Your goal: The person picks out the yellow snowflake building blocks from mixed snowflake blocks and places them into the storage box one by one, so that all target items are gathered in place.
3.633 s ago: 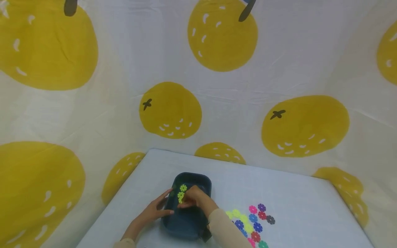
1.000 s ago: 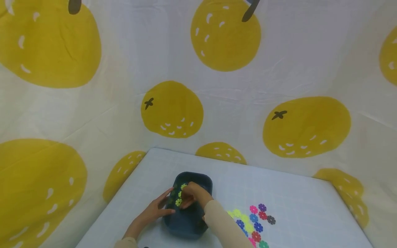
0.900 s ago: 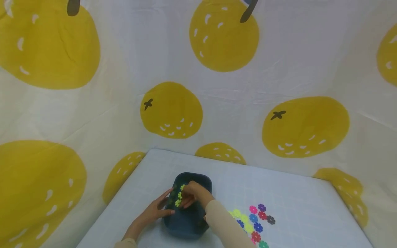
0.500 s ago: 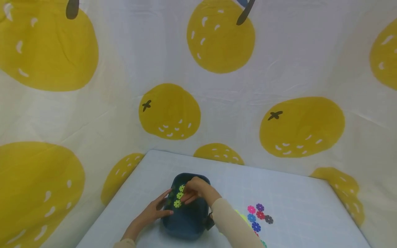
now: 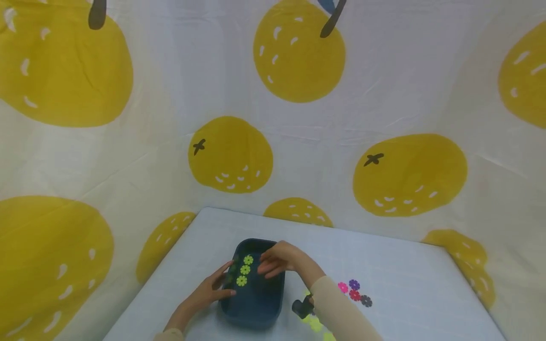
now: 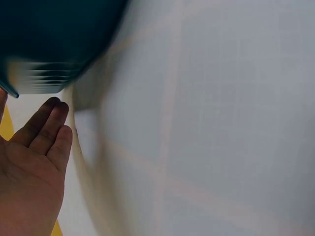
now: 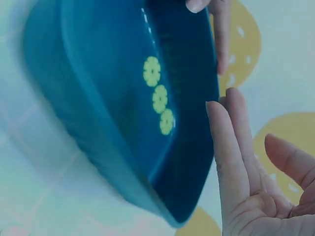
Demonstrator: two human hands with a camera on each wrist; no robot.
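Observation:
A dark blue-green plastic basin (image 5: 256,310) stands on the white table. Inside, along its left side, three yellow-green notched flower discs (image 5: 245,269) lie in a row; the right wrist view shows the same discs (image 7: 160,99) on the basin floor. My left hand (image 5: 209,290) rests at the left rim with thumb and fingers spread. In the left wrist view, the fingers of that hand (image 6: 37,157) are straight beside the basin wall. My right hand (image 5: 281,258) is over the basin's right side, apart from the discs. Its fingers are extended and hold nothing (image 7: 256,187).
Right of the basin, a loose group of flower discs lies on the table, with yellow discs (image 5: 315,324) partly behind my right sleeve and a red disc (image 5: 355,295) among pink, purple and black ones. A fabric wall with yellow fruit prints (image 5: 232,156) rises behind the table.
My right hand has drawn back from the row of discs, upward and to the right, and its fingers have straightened. All three discs now show fully. My left hand stays at the rim.

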